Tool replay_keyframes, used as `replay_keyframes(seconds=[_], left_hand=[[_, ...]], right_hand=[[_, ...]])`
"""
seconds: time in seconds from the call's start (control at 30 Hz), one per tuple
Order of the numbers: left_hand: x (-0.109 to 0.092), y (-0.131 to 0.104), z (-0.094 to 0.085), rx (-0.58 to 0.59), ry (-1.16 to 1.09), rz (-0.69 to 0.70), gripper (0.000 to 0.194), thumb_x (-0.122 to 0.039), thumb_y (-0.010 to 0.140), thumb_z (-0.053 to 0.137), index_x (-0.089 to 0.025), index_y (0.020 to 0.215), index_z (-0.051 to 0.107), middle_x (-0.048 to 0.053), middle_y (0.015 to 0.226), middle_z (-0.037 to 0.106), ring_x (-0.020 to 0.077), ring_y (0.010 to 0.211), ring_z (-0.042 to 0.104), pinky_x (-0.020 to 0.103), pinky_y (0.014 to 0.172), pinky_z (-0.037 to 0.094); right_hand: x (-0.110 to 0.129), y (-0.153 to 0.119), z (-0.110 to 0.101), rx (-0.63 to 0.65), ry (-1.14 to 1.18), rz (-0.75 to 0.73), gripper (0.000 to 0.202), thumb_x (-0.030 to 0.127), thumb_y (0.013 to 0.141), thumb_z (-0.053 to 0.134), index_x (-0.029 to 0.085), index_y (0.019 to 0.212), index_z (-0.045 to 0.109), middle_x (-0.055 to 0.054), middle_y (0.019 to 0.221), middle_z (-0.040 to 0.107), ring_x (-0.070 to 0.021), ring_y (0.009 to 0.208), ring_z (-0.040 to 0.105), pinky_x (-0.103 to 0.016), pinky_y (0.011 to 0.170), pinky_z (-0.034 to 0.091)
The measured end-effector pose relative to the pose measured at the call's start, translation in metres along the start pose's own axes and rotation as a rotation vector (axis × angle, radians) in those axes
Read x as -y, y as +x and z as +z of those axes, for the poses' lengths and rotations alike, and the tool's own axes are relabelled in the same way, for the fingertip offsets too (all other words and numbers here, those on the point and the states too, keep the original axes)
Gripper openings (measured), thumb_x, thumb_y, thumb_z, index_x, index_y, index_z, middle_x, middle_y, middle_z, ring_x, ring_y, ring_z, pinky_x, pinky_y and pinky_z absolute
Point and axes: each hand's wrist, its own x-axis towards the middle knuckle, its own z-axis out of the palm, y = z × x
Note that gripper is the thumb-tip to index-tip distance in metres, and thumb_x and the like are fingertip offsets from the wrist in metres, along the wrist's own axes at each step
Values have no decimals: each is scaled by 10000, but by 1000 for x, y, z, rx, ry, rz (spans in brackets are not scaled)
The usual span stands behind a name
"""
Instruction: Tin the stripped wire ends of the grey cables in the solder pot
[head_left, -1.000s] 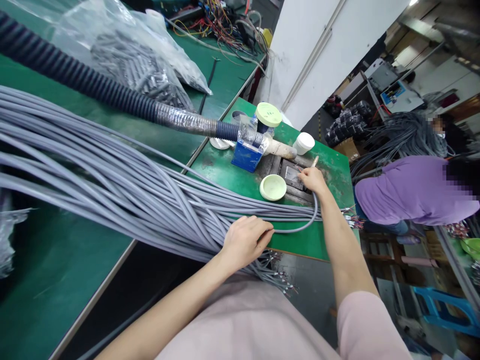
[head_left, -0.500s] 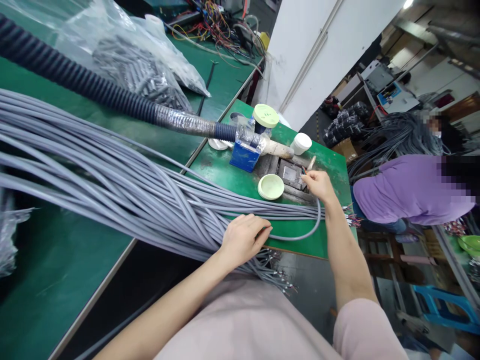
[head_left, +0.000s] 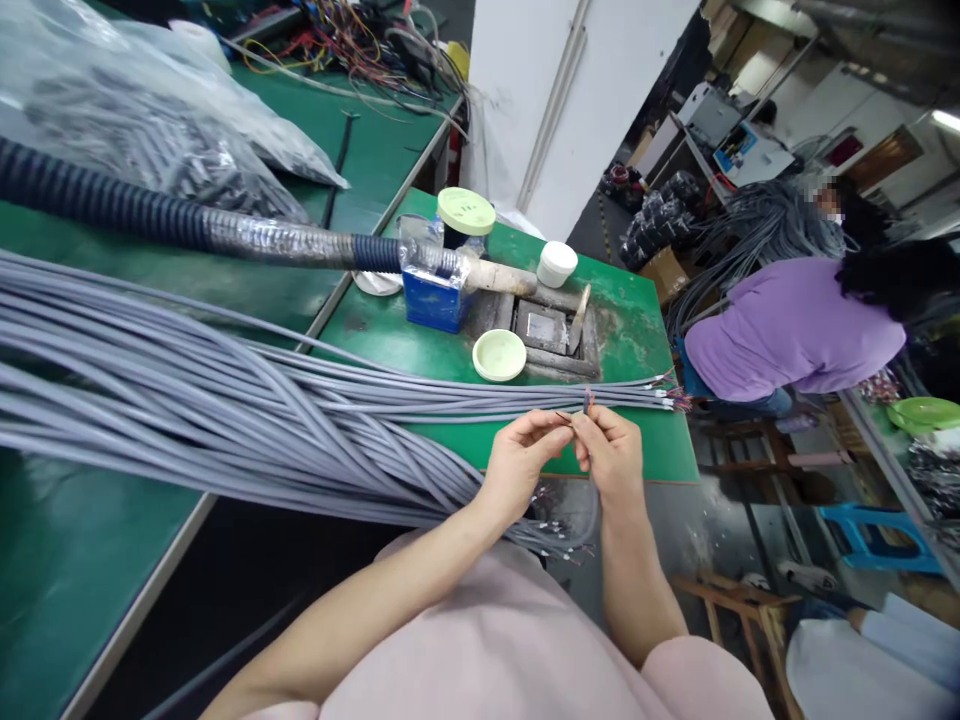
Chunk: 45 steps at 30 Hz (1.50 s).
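Note:
My right hand [head_left: 611, 450] grips the end of a grey cable, whose thin coloured wires [head_left: 589, 400] stick up above the fingers. Against it, the fingertips of my left hand [head_left: 525, 455] pinch a thin dark wire from the same end. Both hands are over the front edge of the green table [head_left: 630, 345]. Behind them runs a thick bundle of grey cables [head_left: 300, 400] with stripped ends at the right. Further back sits a square metal pot [head_left: 547, 328] in a dirty frame, with a flat scraper [head_left: 579, 320] leaning at its right side.
A ribbed hose [head_left: 277, 238] crosses from the left to a blue box [head_left: 433, 300]. Near the pot are a pale green lid [head_left: 499, 355], a white tub [head_left: 556, 264] and a green-lidded jar [head_left: 466, 212]. At the right, a person in purple [head_left: 795, 325] bends by another bench.
My right hand has come back from the metal pot with the cable end. My left hand has moved right to meet it and now pinches a wire. The view has shifted.

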Motion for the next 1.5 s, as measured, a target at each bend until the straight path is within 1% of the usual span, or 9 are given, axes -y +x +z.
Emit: replay_keyframes(seconds=[0.2, 0.37, 0.5, 0.67, 0.77, 0.87, 1.13, 1.27, 1.5], left_hand=[[1, -1, 3, -93, 254, 263, 137, -289, 773, 699, -169, 743, 641, 11, 811, 553, 114, 715, 549, 237, 635, 465], [-15, 6, -10, -177, 496, 539, 91, -262, 850, 614, -185, 802, 616, 22, 815, 570, 133, 751, 549, 259, 666, 470], [-16, 4, -16, 86, 805, 724, 88, -228, 860, 593, -201, 826, 669, 43, 800, 648, 160, 779, 583, 314, 747, 487], [-4, -4, -11, -76, 474, 352, 192, -298, 829, 644, -200, 991, 676, 60, 918, 694, 170, 849, 628, 313, 783, 506], [-3, -12, -12, 41, 212, -34, 292, -361, 834, 633, -176, 1055, 679, 72, 933, 713, 153, 724, 652, 303, 712, 525], [-8, -21, -17, 165, 66, -222, 314, -395, 841, 618, -160, 1035, 692, 50, 806, 709, 114, 503, 583, 285, 558, 501], [-17, -37, -28, 414, 269, -236, 266, -405, 818, 650, -157, 808, 745, 64, 776, 713, 176, 750, 629, 315, 763, 487], [-16, -40, -32, 470, 290, -248, 261, -399, 831, 637, -161, 872, 737, 66, 793, 707, 173, 751, 618, 311, 755, 479], [-22, -43, -46, 472, 229, -275, 243, -385, 832, 647, -161, 875, 730, 49, 743, 695, 134, 698, 587, 252, 692, 440]], right_hand=[[-13, -8, 5, 8, 161, 61, 412, 449, 844, 592, 180, 546, 500, 60, 422, 462, -52, 333, 376, -192, 356, 279], [-19, -25, 0, 103, 269, 95, 329, 418, 850, 596, 207, 1102, 586, 66, 498, 553, -76, 361, 419, -191, 371, 316], [-32, -38, 1, 30, 384, 86, 415, 378, 861, 588, 239, 1240, 493, 92, 460, 488, -77, 352, 346, -195, 380, 260], [-41, -45, 9, -72, 429, 67, 487, 388, 856, 581, 258, 1300, 427, 99, 455, 450, -94, 358, 324, -210, 387, 276], [-42, -49, 15, -62, 427, 79, 484, 379, 855, 582, 286, 1299, 414, 98, 473, 477, -98, 363, 363, -204, 378, 302], [-43, -47, 15, 41, 379, 99, 443, 376, 842, 602, 274, 1253, 473, 80, 498, 535, -104, 376, 438, -209, 386, 348], [-22, -15, -9, 225, 110, 21, 193, 370, 786, 649, 190, 833, 703, 58, 466, 508, -84, 382, 437, -212, 396, 318], [-12, -12, 4, 92, 173, -6, 261, 343, 786, 640, 177, 587, 673, 67, 359, 412, -61, 337, 326, -216, 394, 283], [-25, 13, 4, -99, 657, -45, 242, 268, 792, 613, 187, 565, 601, 101, 339, 319, -47, 319, 270, -188, 379, 259]])
